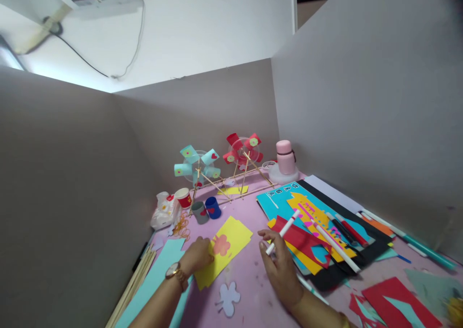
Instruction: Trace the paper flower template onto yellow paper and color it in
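Note:
My left hand [198, 256], with a watch on the wrist, is closed at the left edge of a yellow paper sheet [237, 236]. An orange-red butterfly-like shape [221, 245] shows on that sheet, partly beside my fingers. My right hand [280, 270] is raised to the right of the sheet, holding a white marker [284, 231] with red bands between thumb and fingers. Just below the sheet lies a white paper butterfly cutout [229, 299]. Light blue paper [154, 282] lies under my left forearm.
Behind stand a light blue paper wheel [197, 166] and a red one [244, 149] on stick frames. Grey [200, 212] and blue paper rolls [213, 207] stand nearer. Right are a decorated blue board [267, 205], markers [342, 229] and red scraps [398, 301]. Grey partitions [202, 116] surround the table.

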### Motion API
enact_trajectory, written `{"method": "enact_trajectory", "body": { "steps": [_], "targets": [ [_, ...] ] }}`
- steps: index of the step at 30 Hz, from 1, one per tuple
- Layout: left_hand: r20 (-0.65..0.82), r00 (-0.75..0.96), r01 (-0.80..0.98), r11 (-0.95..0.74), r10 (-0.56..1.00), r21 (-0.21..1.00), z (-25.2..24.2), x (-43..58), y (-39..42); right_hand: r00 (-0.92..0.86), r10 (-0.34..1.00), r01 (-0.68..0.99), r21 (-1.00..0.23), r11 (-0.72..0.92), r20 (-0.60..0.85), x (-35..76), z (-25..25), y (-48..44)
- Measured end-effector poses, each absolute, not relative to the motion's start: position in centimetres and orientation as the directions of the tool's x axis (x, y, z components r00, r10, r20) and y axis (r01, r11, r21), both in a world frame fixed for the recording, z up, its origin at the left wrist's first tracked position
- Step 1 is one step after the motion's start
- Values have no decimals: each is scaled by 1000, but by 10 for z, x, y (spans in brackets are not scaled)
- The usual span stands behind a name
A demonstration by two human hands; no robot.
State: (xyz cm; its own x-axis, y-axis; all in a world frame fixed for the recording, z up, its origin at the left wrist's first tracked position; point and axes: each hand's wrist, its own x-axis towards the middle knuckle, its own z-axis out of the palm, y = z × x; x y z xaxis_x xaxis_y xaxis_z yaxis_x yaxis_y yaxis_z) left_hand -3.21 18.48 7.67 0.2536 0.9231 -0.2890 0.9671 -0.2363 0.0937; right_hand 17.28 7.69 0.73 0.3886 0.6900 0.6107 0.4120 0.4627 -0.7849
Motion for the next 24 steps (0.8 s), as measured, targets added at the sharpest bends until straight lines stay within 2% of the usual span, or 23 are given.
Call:
{"method": "enact_trajectory", "body": {
  "steps": [4,8,13,17,24],
  "targets": [
    [-349,176,984,-154,920,90,78,-32,181,378,708,400,-795,456,596,172,5,77],
    [-322,175,981,-137,930,138,80,-35,174,369,711,396,-793,463,599,172,4,77],
    [-131,233,960,-207,964,186,100,-33,175,369,702,410,-785,465,609,173,2,77],
    [30,288,947,-290,957,136,123,-26,183,370,692,427,-775,466,620,172,2,77],
    [-95,348,937,-342,933,76,110,-15,192,373,661,448,-750,486,651,172,6,78]
  ]
}}
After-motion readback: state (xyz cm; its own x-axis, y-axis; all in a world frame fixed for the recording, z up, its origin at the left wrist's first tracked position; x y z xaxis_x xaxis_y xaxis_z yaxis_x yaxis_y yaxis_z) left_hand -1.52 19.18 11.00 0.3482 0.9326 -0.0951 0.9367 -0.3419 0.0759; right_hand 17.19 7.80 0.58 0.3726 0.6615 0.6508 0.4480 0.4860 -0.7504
